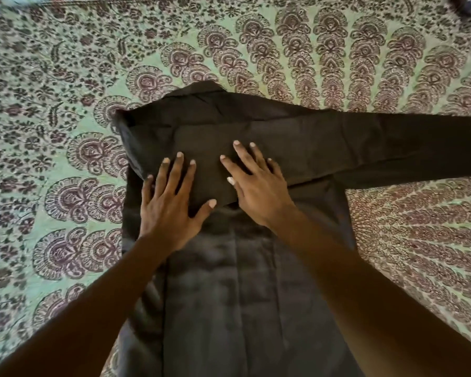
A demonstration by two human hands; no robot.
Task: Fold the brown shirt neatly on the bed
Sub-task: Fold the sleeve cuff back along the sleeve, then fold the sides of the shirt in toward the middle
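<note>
The long-sleeved cotton shirt (256,281) is showing a plain, dark chocolate brown all over, with no print. Under it the thin cotton bedspread (65,104) is glowing pale mint green, carrying maroon and cream fan-shaped paisley motifs with small dark leafy sprigs.

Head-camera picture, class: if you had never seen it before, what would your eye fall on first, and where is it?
First, the two hands, left hand and right hand, pressed flat with spread fingers at the centre of the brown shirt. Next, one long sleeve stretching to the right edge. Around them lies the green patterned bedspread.
</note>
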